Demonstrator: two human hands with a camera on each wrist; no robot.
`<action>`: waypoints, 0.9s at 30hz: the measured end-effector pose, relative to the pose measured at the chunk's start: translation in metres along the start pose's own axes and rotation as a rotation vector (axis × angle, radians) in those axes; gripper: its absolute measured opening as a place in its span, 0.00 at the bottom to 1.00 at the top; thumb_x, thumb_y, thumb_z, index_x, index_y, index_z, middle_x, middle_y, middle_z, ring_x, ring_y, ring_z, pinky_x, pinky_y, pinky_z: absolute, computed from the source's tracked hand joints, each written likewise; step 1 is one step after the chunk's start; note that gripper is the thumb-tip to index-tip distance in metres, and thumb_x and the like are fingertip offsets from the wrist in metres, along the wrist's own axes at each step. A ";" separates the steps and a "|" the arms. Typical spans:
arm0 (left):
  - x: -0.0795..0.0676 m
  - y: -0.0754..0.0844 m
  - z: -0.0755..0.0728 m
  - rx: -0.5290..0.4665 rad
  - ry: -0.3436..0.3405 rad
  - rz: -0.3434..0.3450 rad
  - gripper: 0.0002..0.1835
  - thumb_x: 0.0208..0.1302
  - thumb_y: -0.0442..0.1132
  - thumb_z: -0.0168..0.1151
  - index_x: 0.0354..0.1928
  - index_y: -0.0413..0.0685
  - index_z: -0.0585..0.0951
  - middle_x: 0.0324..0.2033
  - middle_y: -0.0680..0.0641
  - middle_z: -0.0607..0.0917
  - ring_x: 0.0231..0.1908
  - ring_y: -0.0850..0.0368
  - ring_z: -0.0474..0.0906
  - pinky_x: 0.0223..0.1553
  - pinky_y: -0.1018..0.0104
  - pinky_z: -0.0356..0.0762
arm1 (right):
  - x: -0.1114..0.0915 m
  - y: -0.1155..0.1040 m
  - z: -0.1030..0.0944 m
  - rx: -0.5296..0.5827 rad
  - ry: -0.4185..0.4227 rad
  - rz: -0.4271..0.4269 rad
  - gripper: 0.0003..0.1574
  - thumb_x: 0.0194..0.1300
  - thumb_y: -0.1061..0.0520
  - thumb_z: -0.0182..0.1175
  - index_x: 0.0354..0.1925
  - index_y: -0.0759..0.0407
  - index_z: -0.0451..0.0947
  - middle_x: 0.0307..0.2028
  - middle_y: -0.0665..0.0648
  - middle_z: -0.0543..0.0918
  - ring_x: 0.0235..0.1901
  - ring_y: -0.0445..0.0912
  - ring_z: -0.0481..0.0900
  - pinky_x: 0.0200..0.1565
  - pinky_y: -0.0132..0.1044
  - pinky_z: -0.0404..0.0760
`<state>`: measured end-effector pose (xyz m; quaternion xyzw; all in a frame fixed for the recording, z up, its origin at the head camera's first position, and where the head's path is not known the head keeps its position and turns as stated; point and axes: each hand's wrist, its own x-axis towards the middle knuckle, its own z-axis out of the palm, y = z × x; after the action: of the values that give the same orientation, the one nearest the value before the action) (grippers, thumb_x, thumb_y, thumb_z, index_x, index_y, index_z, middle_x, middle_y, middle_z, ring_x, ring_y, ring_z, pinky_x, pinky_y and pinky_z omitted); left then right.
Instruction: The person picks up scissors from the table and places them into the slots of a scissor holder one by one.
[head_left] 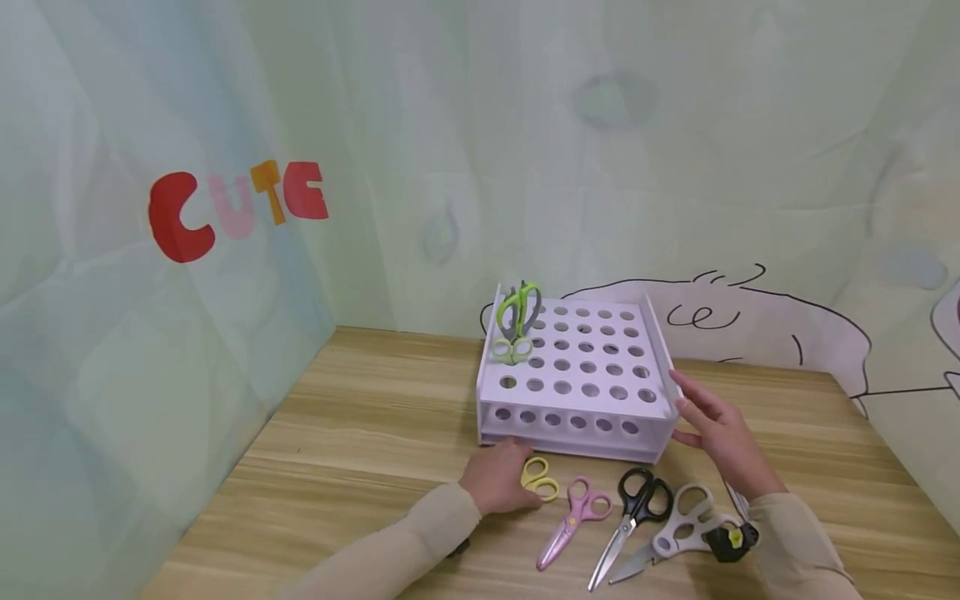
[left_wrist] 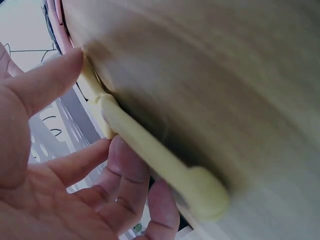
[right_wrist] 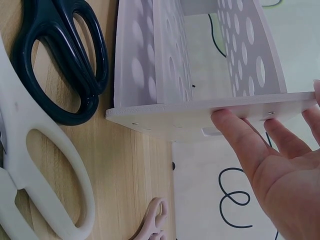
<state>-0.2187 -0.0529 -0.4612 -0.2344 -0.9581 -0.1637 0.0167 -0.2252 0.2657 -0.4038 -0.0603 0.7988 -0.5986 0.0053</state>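
Note:
My left hand [head_left: 501,479] is low over the table in front of the white rack, its thumb and fingers pinching the yellow scissors [head_left: 542,480]. In the left wrist view, the yellow scissors [left_wrist: 155,150] appear edge-on, close to the tabletop, between thumb and fingertips. At the rack's right end, my right hand [head_left: 723,433] has its extended fingers against the side panel. The right wrist view shows these fingertips [right_wrist: 222,117] touching the outer face of the white rack [right_wrist: 170,117]. Green-and-grey scissors [head_left: 517,308] and small pale green scissors [head_left: 513,350] stand in the rack's left holes.
Right of my left hand lie pink scissors [head_left: 573,521], black-handled scissors [head_left: 633,517] and white-handled scissors [head_left: 682,533]. Pale pink handles [right_wrist: 152,222] show near the rack's side in the right wrist view. Behind the wooden table [head_left: 360,400] hangs a printed curtain [head_left: 420,150].

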 end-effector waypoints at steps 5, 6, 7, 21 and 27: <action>0.000 0.001 0.000 0.016 -0.008 0.001 0.30 0.37 0.52 0.80 0.45 0.48 0.85 0.33 0.52 0.81 0.34 0.59 0.76 0.32 0.60 0.77 | 0.000 0.000 0.000 -0.006 -0.001 0.001 0.37 0.79 0.46 0.46 0.77 0.57 0.51 0.76 0.65 0.50 0.62 0.52 0.68 0.49 0.36 0.81; 0.001 0.001 -0.001 0.012 -0.014 0.001 0.30 0.37 0.51 0.80 0.46 0.48 0.85 0.33 0.52 0.81 0.34 0.59 0.76 0.33 0.60 0.77 | -0.001 0.000 0.000 -0.007 0.000 -0.001 0.37 0.79 0.46 0.46 0.77 0.57 0.51 0.76 0.65 0.50 0.61 0.50 0.68 0.49 0.36 0.81; 0.001 0.001 -0.002 0.008 -0.019 0.001 0.31 0.37 0.51 0.81 0.47 0.48 0.85 0.34 0.52 0.82 0.35 0.58 0.77 0.33 0.60 0.78 | -0.001 0.000 0.000 -0.009 0.000 -0.003 0.37 0.79 0.46 0.46 0.77 0.57 0.51 0.76 0.65 0.50 0.60 0.49 0.69 0.49 0.36 0.81; 0.001 0.003 -0.007 -0.048 -0.039 -0.011 0.29 0.38 0.36 0.78 0.47 0.48 0.80 0.36 0.50 0.85 0.34 0.56 0.80 0.34 0.61 0.79 | -0.001 0.001 -0.001 -0.006 -0.006 -0.012 0.37 0.79 0.46 0.46 0.77 0.58 0.51 0.76 0.66 0.50 0.53 0.34 0.71 0.50 0.36 0.81; -0.002 0.003 -0.011 -0.086 -0.041 0.006 0.28 0.38 0.31 0.74 0.48 0.48 0.79 0.32 0.51 0.83 0.31 0.58 0.78 0.32 0.63 0.78 | -0.001 0.001 0.000 -0.018 -0.005 -0.014 0.37 0.79 0.46 0.46 0.77 0.57 0.51 0.75 0.66 0.50 0.58 0.42 0.70 0.49 0.36 0.81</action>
<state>-0.2158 -0.0547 -0.4503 -0.2410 -0.9497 -0.1998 -0.0127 -0.2246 0.2666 -0.4047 -0.0675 0.8037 -0.5912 0.0024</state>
